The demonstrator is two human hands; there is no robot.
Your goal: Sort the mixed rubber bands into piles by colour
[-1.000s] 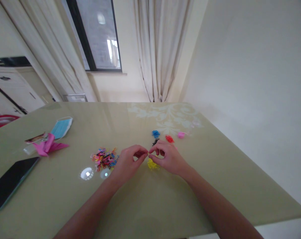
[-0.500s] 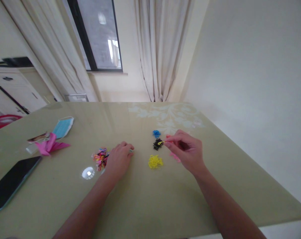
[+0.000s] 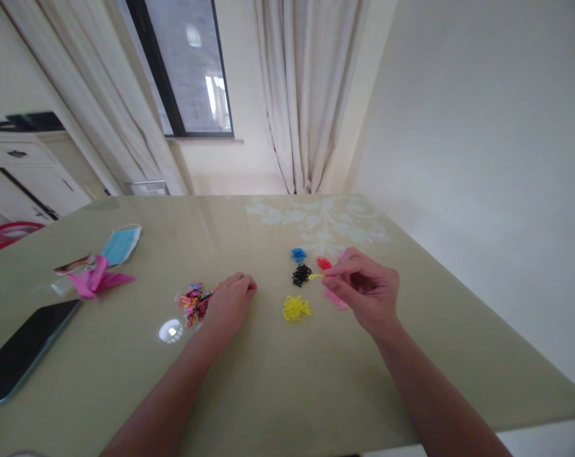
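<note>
My right hand (image 3: 363, 291) hovers over the table and pinches a small yellow rubber band (image 3: 315, 276) between thumb and fingertip. Around it lie sorted little heaps: yellow bands (image 3: 296, 309), black bands (image 3: 301, 275), blue bands (image 3: 297, 254), red bands (image 3: 323, 263) and pink bands (image 3: 336, 299) partly under the hand. My left hand (image 3: 229, 304) rests on the table with its fingers curled, right beside the mixed pile of coloured bands (image 3: 195, 301); what its fingers hold, if anything, is hidden.
On the olive glass table (image 3: 268, 381) at the left lie a dark phone (image 3: 23, 348), a pink folded paper shape (image 3: 94, 278), a blue face mask (image 3: 120, 244) and a small card (image 3: 71, 263). A wall runs along the right side; curtains and a window stand behind.
A second ago both hands met pinching above the yellow heap. They parted: the left went down beside the mixed pile, the right moved right and farther with a yellow band.
</note>
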